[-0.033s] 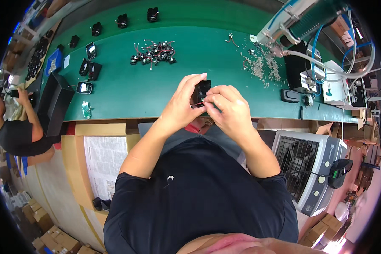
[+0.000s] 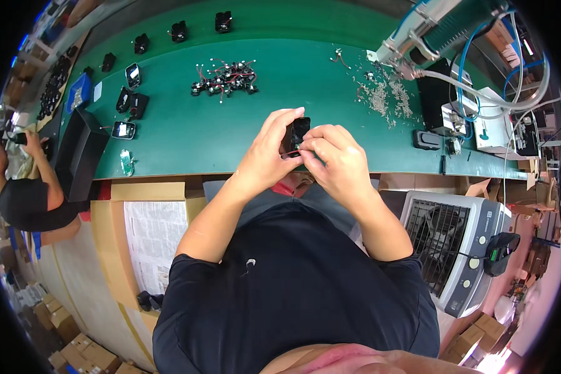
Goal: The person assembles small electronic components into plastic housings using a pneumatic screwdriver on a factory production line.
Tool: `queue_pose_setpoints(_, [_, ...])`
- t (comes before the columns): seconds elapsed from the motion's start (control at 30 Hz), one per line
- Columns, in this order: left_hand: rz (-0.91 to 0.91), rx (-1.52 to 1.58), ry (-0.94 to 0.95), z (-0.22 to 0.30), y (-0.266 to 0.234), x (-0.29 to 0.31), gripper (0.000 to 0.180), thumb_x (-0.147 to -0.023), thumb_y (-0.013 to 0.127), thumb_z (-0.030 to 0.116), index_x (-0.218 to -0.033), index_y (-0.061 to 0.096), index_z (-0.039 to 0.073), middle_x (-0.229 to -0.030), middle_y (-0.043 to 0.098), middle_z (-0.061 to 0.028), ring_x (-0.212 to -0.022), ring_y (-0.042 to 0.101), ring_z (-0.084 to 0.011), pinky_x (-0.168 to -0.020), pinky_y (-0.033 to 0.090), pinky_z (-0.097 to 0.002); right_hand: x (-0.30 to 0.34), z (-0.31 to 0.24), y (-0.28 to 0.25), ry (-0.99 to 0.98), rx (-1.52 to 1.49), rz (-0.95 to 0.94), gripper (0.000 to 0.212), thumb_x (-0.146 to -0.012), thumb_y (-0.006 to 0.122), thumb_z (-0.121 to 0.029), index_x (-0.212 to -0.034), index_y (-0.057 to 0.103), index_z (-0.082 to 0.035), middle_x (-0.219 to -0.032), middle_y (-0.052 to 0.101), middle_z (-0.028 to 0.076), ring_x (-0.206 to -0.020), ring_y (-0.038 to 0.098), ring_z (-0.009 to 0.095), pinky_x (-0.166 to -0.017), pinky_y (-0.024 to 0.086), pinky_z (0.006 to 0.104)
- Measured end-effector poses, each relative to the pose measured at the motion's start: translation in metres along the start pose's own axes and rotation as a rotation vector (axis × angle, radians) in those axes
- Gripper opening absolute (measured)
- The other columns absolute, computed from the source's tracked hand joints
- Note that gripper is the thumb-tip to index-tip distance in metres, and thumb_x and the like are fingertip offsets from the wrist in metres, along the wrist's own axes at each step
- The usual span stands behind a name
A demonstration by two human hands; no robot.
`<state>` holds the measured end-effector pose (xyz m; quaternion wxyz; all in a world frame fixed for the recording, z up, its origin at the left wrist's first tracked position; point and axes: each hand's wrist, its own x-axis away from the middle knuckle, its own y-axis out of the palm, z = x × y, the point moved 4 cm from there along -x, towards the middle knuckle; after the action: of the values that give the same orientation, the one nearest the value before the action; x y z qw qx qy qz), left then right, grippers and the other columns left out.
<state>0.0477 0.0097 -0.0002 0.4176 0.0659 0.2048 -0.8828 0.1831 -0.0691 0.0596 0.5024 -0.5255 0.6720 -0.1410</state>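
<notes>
Left hand: the left hand (image 2: pixel 269 156) is raised over the near edge of the bench, fingers curled, thumb and fingertips pinching the left side of a small black part (image 2: pixel 296 134).
Right hand: the right hand (image 2: pixel 336 163) is pressed close against the left, its fingertips closed on the right and lower side of the same part.
Held part: small black block-shaped component, held between both hands above the green bench top (image 2: pixel 305 81), near its front edge; a thin red wire shows at its lower side.
Wired parts: a cluster of small black components with red leads (image 2: pixel 225 79) lies on the bench beyond the hands, well apart from them.
Loose bits: a scatter of small pale pieces (image 2: pixel 386 96) lies to the right of the cluster.
Left of bench: several black units (image 2: pixel 131 103) lie in a loose row; a black bin (image 2: pixel 81 153) stands at the bench edge.
Right of bench: a machine with blue and white hoses (image 2: pixel 474 68).
Neighbour: another person (image 2: pixel 25 193) works at the far left.
Below bench: a grey fan unit (image 2: pixel 455 243) stands to the right of the person's body.
</notes>
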Motion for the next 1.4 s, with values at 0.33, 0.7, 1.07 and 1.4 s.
queue_pose_setpoints(0.33, [-0.013, 0.238, 0.011, -0.001, 0.004, 0.004, 0.088, -0.072, 0.089, -0.003, -0.148, 0.048, 0.01, -0.141, 0.05, -0.0113, -0.12, 0.064, -0.0233, -0.091, 0.062, -0.0334, 0.009, 0.004, -0.006, 0.031, -0.115, 0.018, 0.013, -0.077, 0.081, -0.006, -0.087, 0.072, -0.007, -0.097, 0.07, 0.003, -0.087, 0.066, 0.025, -0.075, 0.056, 0.0376])
queue_pose_setpoints(0.7, [-0.05, 0.306, 0.016, -0.001, 0.007, -0.002, 0.088, -0.073, 0.086, -0.007, -0.149, 0.047, 0.009, -0.147, 0.046, -0.0108, -0.127, 0.061, -0.0249, -0.101, 0.06, -0.0378, 0.01, 0.007, -0.006, 0.154, -0.073, -0.008, 0.017, -0.074, 0.082, -0.007, -0.089, 0.074, -0.008, -0.095, 0.063, 0.004, -0.084, 0.062, 0.025, -0.072, 0.054, 0.0383])
queue_pose_setpoints(1.07, [-0.041, -0.111, 0.128, -0.005, 0.01, -0.025, 0.083, -0.073, 0.086, -0.002, -0.149, 0.053, 0.009, -0.138, 0.055, -0.0141, -0.112, 0.064, -0.0225, -0.079, 0.058, -0.0298, 0.005, 0.022, 0.015, 0.205, 0.155, 0.062, 0.012, -0.075, 0.079, -0.009, -0.085, 0.072, -0.008, -0.091, 0.058, 0.006, -0.086, 0.06, 0.028, -0.075, 0.053, 0.0419])
queue_pose_setpoints(1.4, [-0.056, -0.199, 0.17, -0.039, 0.008, -0.048, 0.085, -0.062, 0.098, 0.025, -0.133, 0.056, 0.004, -0.127, 0.062, -0.0114, -0.12, 0.06, -0.0328, -0.103, 0.047, -0.0448, -0.009, 0.016, -0.058, 0.142, 0.047, 0.165, 0.029, -0.082, 0.077, -0.004, -0.11, 0.071, -0.004, -0.107, 0.067, 0.011, -0.087, 0.066, 0.031, -0.075, 0.055, 0.0418])
